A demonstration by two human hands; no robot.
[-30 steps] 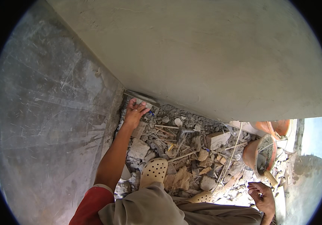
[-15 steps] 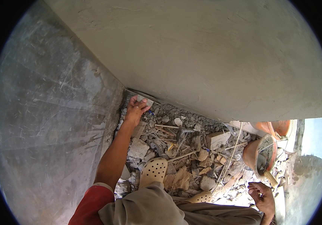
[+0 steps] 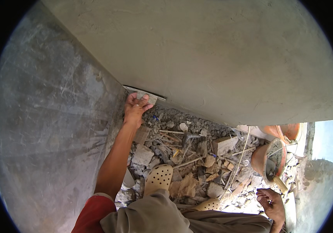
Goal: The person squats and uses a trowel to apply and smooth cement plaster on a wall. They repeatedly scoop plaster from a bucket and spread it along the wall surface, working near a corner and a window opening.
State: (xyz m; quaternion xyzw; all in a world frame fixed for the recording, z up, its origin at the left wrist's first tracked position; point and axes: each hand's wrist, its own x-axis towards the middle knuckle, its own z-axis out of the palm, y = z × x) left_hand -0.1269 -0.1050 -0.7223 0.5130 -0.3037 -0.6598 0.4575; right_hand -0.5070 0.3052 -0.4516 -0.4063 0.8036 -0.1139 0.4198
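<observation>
Filling the upper view, the smooth grey wall (image 3: 197, 50) stands over loose rubble (image 3: 186, 157), with an orange bucket (image 3: 259, 160) at right. The flat float (image 3: 151, 99) lies against the wall's bottom edge, near the corner, gripped from its near side by the left hand (image 3: 135, 110). Uneven pressure could tilt it and gouge the wall; grit picked up from below could score it. The float's far face is hidden, and the right hand (image 3: 272, 206) is loosely curled; I cannot tell whether it holds anything.

My left arm (image 3: 116, 159) stretches long and forward, left hand (image 3: 135, 110) gripping with bent fingers (image 3: 146, 97); over on the other side, my right hand (image 3: 272, 204) sits low, loosely half-curled.
</observation>
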